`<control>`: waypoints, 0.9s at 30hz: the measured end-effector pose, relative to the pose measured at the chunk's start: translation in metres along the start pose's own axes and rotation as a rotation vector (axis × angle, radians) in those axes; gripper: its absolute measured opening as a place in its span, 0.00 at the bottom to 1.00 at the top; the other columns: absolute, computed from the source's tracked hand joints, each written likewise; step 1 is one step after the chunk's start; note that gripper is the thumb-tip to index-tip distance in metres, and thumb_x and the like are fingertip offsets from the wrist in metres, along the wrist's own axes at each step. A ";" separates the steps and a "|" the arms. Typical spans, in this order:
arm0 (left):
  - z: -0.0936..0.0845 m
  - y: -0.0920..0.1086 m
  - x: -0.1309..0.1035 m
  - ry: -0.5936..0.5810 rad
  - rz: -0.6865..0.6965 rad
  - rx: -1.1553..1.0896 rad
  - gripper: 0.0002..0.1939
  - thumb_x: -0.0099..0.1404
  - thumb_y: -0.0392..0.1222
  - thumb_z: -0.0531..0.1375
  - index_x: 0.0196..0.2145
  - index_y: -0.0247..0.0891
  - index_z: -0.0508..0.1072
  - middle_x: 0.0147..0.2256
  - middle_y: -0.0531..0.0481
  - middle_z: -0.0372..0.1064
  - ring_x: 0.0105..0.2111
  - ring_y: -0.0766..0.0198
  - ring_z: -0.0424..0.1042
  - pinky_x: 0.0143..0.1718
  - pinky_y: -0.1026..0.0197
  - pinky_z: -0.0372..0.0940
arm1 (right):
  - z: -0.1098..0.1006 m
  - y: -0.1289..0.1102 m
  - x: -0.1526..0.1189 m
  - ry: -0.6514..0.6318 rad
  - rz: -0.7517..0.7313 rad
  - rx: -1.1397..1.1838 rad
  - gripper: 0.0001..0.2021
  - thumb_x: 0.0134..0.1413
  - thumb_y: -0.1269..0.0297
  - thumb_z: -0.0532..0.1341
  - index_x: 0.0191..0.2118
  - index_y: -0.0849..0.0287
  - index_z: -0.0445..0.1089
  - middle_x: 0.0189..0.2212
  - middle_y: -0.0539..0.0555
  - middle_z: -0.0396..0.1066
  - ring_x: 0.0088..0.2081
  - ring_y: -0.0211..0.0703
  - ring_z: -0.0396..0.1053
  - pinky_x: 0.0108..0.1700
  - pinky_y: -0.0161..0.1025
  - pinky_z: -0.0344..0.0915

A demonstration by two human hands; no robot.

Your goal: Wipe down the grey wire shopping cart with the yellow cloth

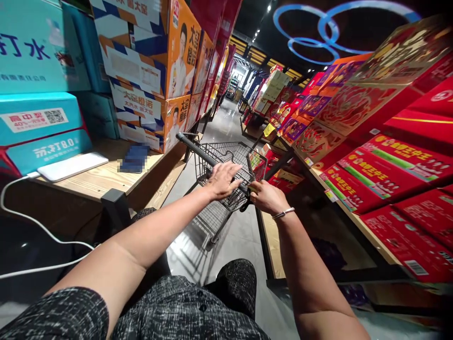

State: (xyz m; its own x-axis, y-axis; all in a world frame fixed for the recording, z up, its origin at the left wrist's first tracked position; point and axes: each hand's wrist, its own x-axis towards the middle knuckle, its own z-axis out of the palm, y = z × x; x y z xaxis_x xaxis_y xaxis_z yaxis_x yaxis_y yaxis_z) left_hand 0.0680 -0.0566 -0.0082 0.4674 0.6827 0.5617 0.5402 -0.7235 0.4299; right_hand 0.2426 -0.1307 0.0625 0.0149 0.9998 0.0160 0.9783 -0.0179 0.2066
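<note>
A dark wire shopping cart (208, 158) stands tilted in my view, in the aisle before me. Its black handlebar (193, 145) runs slantwise from upper left to lower right. My left hand (223, 180) lies over the middle of the bar with its fingers stretched out and slightly spread. At the bar's right end, my right hand (268, 196) is closed with curled fingers around the handle; the fingertips are partly hidden. A thin band circles the right wrist. Inside the cart's mesh I make out no goods.
Stacked orange-and-blue drink cartons (141, 75) and turquoise boxes (42, 123) line the left. A white power bank or phone (72, 166) with a white cable lies on the wooden shelf (106, 182). Red gift boxes (382, 165) fill the right shelf. The shiny floor aisle (226, 113) runs ahead.
</note>
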 end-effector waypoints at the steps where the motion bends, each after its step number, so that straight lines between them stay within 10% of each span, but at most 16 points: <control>1: 0.004 0.006 -0.001 -0.020 0.036 -0.035 0.28 0.73 0.50 0.52 0.67 0.39 0.59 0.64 0.42 0.60 0.66 0.51 0.54 0.68 0.45 0.43 | -0.003 -0.008 -0.001 0.000 -0.015 0.021 0.17 0.61 0.59 0.53 0.51 0.50 0.73 0.43 0.55 0.71 0.36 0.42 0.70 0.34 0.36 0.57; 7: 0.011 0.006 -0.009 -0.014 0.122 -0.203 0.36 0.75 0.62 0.39 0.68 0.36 0.57 0.61 0.39 0.64 0.61 0.52 0.63 0.64 0.45 0.48 | 0.005 -0.039 -0.018 0.211 -0.109 0.272 0.18 0.60 0.61 0.57 0.54 0.52 0.72 0.43 0.56 0.68 0.40 0.45 0.69 0.39 0.38 0.65; 16: -0.012 -0.018 -0.027 0.084 0.161 -0.419 0.47 0.69 0.74 0.36 0.68 0.36 0.56 0.57 0.38 0.70 0.55 0.50 0.69 0.61 0.48 0.52 | 0.075 -0.034 -0.048 0.823 -0.488 0.698 0.22 0.60 0.73 0.58 0.57 0.46 0.70 0.57 0.56 0.60 0.58 0.48 0.63 0.59 0.49 0.67; 27: -0.039 -0.014 -0.045 0.046 0.127 -0.376 0.37 0.71 0.70 0.41 0.40 0.41 0.79 0.39 0.47 0.79 0.44 0.55 0.72 0.66 0.42 0.42 | 0.163 0.041 0.012 0.633 0.015 0.718 0.24 0.47 0.79 0.56 0.48 0.52 0.76 0.58 0.57 0.61 0.59 0.52 0.61 0.61 0.57 0.62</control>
State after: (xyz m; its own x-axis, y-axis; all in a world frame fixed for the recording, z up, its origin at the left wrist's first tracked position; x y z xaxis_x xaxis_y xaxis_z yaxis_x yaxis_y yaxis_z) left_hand 0.0121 -0.0810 -0.0123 0.4775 0.5862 0.6545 0.1819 -0.7948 0.5790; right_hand 0.3170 -0.1172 -0.0887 0.1202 0.8035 0.5831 0.8753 0.1914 -0.4442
